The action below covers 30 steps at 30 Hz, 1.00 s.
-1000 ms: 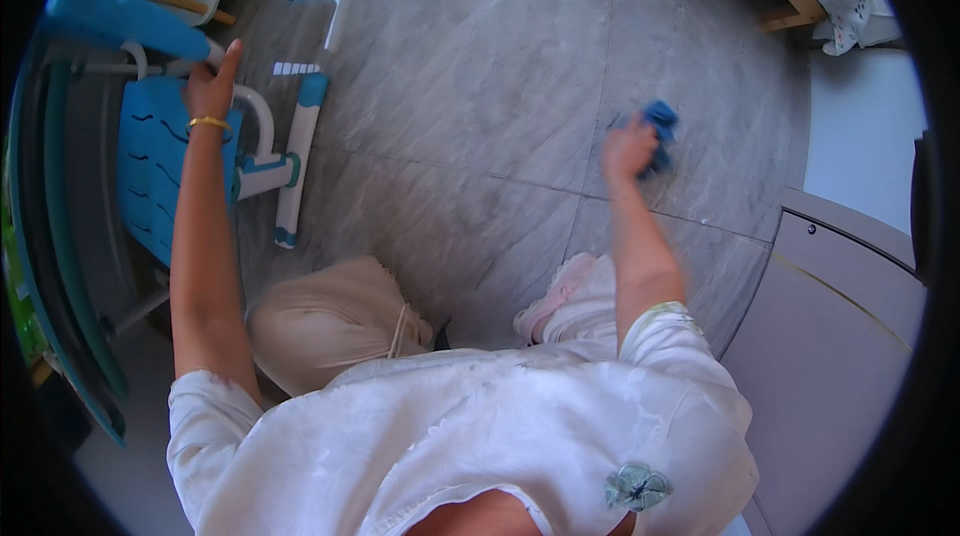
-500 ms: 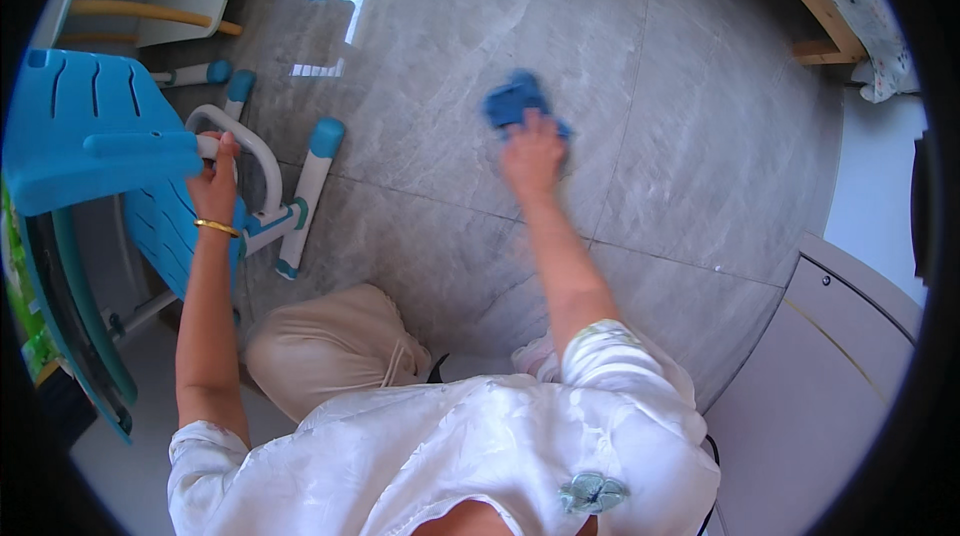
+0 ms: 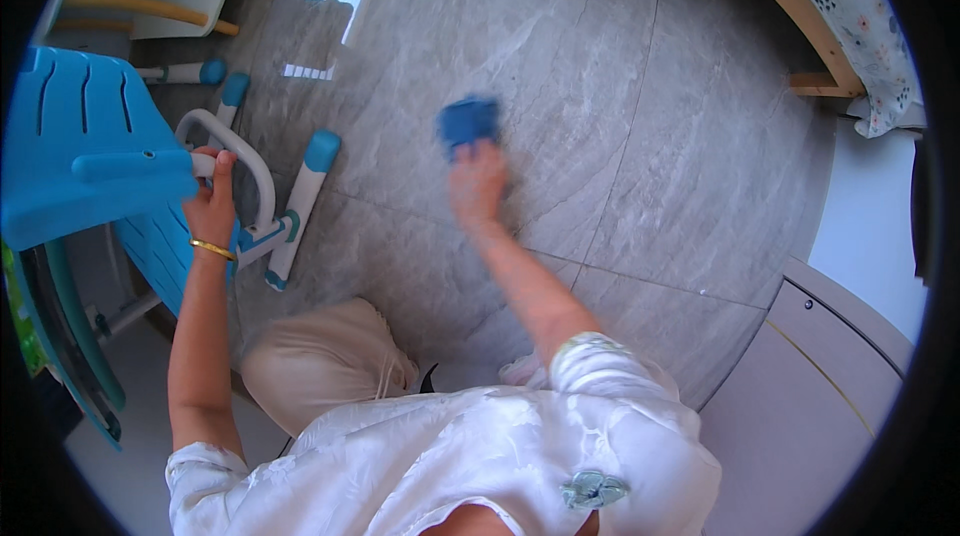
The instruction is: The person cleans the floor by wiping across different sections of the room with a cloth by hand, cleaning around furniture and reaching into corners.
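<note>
Now we have moved the cloth (image 3: 468, 124) leftward along the floor (image 3: 560, 36), our right hand (image 3: 478, 178) grasping it in front of us and our left hand (image 3: 211, 200) gripping the chair's (image 3: 85, 126) white bar (image 3: 203, 166), so the wiping pass appears to cover floor nearer the chair.

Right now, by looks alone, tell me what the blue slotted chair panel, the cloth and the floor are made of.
Chair panel: probably moulded plastic, evenly coloured, smooth with a slight sheen. Cloth: likely soft fabric, matte; motion blur hides the weave. Floor: polished stone or glossy tile; veins, seams and bright reflections show.
</note>
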Each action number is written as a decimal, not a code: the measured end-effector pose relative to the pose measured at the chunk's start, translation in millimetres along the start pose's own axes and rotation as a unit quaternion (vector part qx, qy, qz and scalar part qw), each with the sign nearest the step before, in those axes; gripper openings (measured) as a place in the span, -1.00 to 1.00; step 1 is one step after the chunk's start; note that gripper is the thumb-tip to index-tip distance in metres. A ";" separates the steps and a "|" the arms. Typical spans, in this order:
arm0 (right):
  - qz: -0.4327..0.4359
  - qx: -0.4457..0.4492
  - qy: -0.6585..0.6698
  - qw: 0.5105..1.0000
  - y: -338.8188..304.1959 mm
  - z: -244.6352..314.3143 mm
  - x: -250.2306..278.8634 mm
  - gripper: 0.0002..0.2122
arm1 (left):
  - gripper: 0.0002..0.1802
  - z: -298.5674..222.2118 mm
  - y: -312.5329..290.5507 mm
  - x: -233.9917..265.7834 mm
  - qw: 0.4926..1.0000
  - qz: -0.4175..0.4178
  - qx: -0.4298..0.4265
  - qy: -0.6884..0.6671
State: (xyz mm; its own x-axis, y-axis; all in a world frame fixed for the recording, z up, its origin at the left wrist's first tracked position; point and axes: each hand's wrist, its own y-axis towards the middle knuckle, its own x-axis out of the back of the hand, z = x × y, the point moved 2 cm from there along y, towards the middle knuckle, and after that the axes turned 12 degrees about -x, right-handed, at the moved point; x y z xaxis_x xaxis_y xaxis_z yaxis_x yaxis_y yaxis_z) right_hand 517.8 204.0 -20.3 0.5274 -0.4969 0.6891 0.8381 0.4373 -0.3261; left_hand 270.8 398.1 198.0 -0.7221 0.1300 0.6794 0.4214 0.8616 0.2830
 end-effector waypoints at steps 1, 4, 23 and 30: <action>-0.048 0.206 -0.200 0.957 -26.2 4.1 -33.9 -0.81 | -0.69 -2.5 1.6 -3.1 1.000 0.001 -0.005 -0.002; -0.011 0.299 -0.212 0.930 -25.1 11.0 -66.7 -0.76 | -0.68 -3.6 0.4 -1.1 1.000 0.004 -0.008 0.013; -0.190 -0.092 0.073 0.975 140.6 -67.6 123.3 -0.78 | -0.75 -6.0 -0.6 1.6 0.999 0.005 -0.021 0.046; 0.010 0.361 -0.225 0.905 35.2 55.0 -71.9 -0.71 | -0.70 -2.2 -4.4 3.2 0.997 0.004 0.020 0.074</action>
State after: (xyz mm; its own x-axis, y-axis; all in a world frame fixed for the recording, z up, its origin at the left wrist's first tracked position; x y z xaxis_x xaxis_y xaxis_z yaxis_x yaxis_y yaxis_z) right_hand 501.6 296.4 -45.7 0.2948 -0.1981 0.9348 0.4342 0.8992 0.0537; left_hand 267.9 393.6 200.5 -0.6285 0.0644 0.7751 0.4020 0.8801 0.2528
